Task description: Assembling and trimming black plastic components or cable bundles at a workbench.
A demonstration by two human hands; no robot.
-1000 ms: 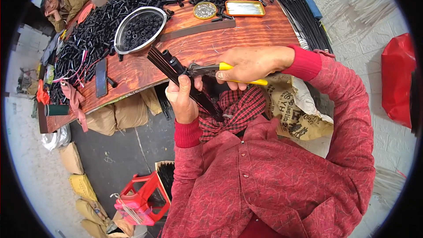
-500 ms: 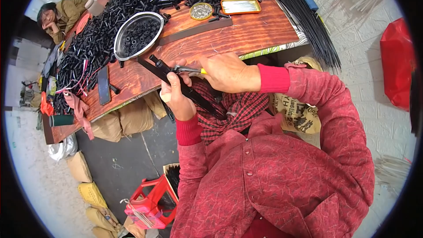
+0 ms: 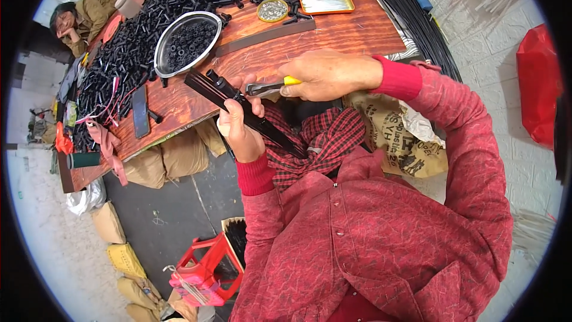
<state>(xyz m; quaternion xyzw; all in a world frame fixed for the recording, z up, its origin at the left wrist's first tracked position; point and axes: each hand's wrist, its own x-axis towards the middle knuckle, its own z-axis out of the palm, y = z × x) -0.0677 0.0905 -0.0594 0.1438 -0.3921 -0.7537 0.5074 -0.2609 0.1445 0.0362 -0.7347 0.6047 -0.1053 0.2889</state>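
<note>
My left hand (image 3: 241, 131) grips a bundle of long black flat rods (image 3: 220, 90) that slants from my lap up toward the wooden table (image 3: 333, 30). My right hand (image 3: 325, 74) is closed on yellow-handled pliers (image 3: 271, 87), whose metal jaws meet the bundle near its upper end, right by my left fingers. Both hands hover over the table's near edge.
A heap of short black tubes (image 3: 149, 18) covers the table's far side. On the table also stand a round metal bowl (image 3: 185, 42) holding black pieces, a small round tin (image 3: 273, 10), a flat orange tin (image 3: 326, 3) and a phone (image 3: 140, 111). A person (image 3: 80, 18) sits at the far left. A red stool (image 3: 205, 268) stands on the floor.
Both hands with the bundle and pliers have shifted slightly left and nearer the table edge; the pliers' jaws have closed in on the bundle's upper end.
</note>
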